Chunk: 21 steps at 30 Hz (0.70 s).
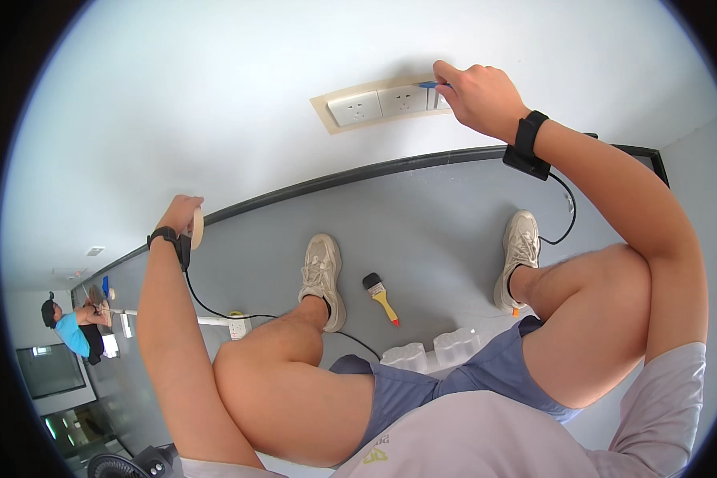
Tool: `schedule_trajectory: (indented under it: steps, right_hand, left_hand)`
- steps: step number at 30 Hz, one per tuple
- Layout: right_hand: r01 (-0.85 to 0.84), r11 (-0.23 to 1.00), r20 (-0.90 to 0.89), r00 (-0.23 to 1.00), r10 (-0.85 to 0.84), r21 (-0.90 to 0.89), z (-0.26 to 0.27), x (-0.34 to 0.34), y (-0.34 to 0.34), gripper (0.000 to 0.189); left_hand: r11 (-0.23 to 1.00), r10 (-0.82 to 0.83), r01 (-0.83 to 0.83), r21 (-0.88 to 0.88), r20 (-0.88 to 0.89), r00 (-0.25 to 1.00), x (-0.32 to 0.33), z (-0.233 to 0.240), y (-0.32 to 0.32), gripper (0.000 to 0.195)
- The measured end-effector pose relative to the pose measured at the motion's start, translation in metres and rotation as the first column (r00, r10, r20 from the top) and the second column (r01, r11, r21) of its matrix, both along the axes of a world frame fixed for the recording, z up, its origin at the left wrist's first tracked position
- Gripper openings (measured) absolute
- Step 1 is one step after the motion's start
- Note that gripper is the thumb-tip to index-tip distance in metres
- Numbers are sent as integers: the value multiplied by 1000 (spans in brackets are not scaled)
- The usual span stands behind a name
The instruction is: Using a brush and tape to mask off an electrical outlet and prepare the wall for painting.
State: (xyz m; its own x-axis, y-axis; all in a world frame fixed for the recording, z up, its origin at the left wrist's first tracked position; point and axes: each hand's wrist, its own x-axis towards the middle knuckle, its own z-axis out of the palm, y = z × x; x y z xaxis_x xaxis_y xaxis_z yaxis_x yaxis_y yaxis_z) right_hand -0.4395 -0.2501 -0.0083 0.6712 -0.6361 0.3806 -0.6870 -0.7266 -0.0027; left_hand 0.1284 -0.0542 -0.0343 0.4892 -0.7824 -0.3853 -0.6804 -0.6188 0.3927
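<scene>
My right hand (481,98) grips a small blue tool (431,85), its tip against the upper edge of a row of white wall sockets (403,100). Beige masking tape (324,116) frames the sockets on the white wall; my hand hides the row's right end. Off to the left, close to the wall, my left hand (182,213) holds a roll of masking tape (198,228) by its rim. On the grey floor between my shoes lies a paintbrush (381,299) with black bristles and a yellow handle with a red end.
A dark baseboard (334,179) runs along the wall's foot. Translucent plastic containers (457,346) stand near my shorts, and a power strip (239,327) is beside my leg. Black cables run from my wrist devices. A person (74,328) crouches farther left; a black fan (116,466) stands lower left.
</scene>
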Motion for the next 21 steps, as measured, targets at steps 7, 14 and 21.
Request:
schedule_trajectory:
  steps: [7,14,21]
  right_hand:
    - [32,999,-27,999,-32,-8,0,5,-4,14]
    - [18,1000,-44,999,-19,-19,1,6,-6,15]
    - [28,999,-43,999,-29,-19,2,-1,-1,14]
  left_hand:
    - [1000,19,-19,-23,-27,999,1,-1,4,35]
    - [1000,12,-13,-13,-25,1000,-2,1,1,35]
    - [999,12,-13,-36,-20,1000,1,-1,2,35]
